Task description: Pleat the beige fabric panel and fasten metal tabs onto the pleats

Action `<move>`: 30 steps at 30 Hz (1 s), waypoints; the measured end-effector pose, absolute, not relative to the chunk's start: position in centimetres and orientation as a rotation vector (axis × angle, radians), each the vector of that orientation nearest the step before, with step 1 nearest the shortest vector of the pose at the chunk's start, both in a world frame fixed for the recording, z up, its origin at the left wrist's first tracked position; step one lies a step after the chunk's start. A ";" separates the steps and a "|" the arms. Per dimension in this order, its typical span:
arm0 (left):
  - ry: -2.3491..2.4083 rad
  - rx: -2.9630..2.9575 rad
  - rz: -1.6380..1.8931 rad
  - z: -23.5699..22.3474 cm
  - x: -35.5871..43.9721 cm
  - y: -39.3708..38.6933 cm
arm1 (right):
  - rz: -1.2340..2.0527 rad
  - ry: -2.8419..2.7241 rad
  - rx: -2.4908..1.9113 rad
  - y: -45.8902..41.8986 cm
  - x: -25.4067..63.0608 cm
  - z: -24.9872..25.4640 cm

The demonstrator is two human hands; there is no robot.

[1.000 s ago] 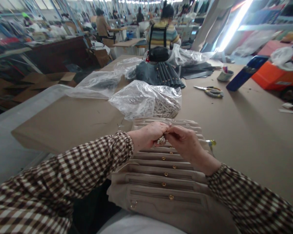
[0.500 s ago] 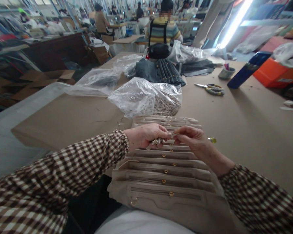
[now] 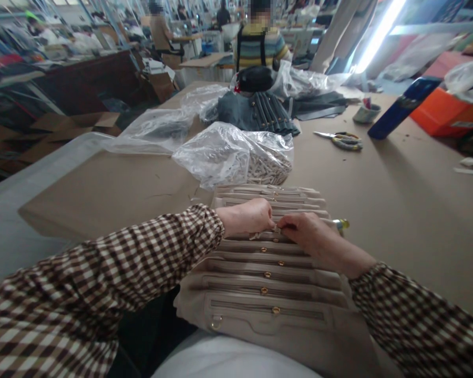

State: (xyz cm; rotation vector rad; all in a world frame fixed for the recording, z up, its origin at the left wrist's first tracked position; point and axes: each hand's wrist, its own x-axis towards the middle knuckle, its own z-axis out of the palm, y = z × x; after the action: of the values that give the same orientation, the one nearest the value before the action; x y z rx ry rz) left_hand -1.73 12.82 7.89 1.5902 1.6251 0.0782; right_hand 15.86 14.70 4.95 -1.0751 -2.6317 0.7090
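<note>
A fanned stack of beige bag panels, each with a zipper and a gold slider, lies in front of me on the brown table. My left hand is closed, its fingertips pinching at a zipper on one of the upper panels; small metal pieces show under its palm. My right hand is closed too, pinching the same spot from the right. The fingertips of both hands meet over that zipper. Just beyond the stack sits a clear plastic bag of small beige zipper pulls.
Scissors, a small cup, a blue bottle and an orange box lie at the far right. Dark bag panels and plastic bags lie farther back. A person in a striped top works across the table.
Both hands have dropped from just above the stack onto an upper panel, and their fingertips have come together at its zipper.
</note>
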 end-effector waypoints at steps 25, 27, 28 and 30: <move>1.692 1.624 0.170 9.0 -3.3 11.8 | 0.667 -2.656 -1.128 14.6 15.3 4.7; 1.646 1.507 0.269 8.8 -3.9 11.7 | 0.734 -2.519 -1.048 14.0 15.1 4.7; 1.612 1.434 0.332 8.7 -4.1 11.6 | 0.779 -2.449 -0.982 13.6 14.9 4.7; 1.525 1.259 0.457 8.4 -4.0 11.5 | 0.871 -2.344 -0.852 12.7 14.3 4.8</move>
State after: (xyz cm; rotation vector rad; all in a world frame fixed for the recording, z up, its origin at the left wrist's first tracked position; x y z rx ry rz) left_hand -4.01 11.46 8.41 1.2593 1.5254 0.4573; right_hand 14.28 12.73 4.79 -0.8520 -2.3438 0.8706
